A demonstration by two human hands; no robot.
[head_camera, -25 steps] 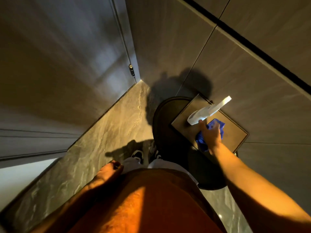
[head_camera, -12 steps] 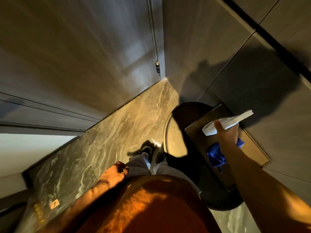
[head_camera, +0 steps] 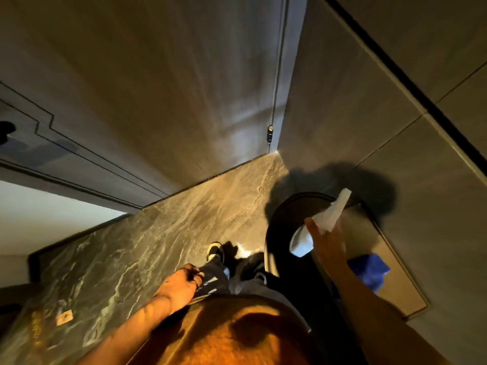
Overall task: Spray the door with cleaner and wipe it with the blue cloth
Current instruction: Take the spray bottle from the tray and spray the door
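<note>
My right hand (head_camera: 328,243) is shut on a white spray bottle (head_camera: 332,218) and holds it above a round dark side table (head_camera: 276,233) at the right. The blue cloth (head_camera: 369,271) lies crumpled on a brown rectangular tray (head_camera: 392,262) on that table, just right of my forearm and apart from my hand. The door (head_camera: 158,88) is the large grey-brown panel ahead at upper left, with a hinge (head_camera: 269,133) on its right edge. Holding nothing, my left hand (head_camera: 181,283) hangs by my thigh with its fingers curled in.
A tiled wall (head_camera: 369,101) with a dark strip runs along the right, close behind the table. The marble floor (head_camera: 171,233) stretches between me and the door. My shoes (head_camera: 214,251) stand beside the table. A dark moulded panel (head_camera: 39,143) lies at far left.
My right hand has lifted the spray bottle up and left, off the blue cloth, which stays on the tray. The view has swung left toward the door.
</note>
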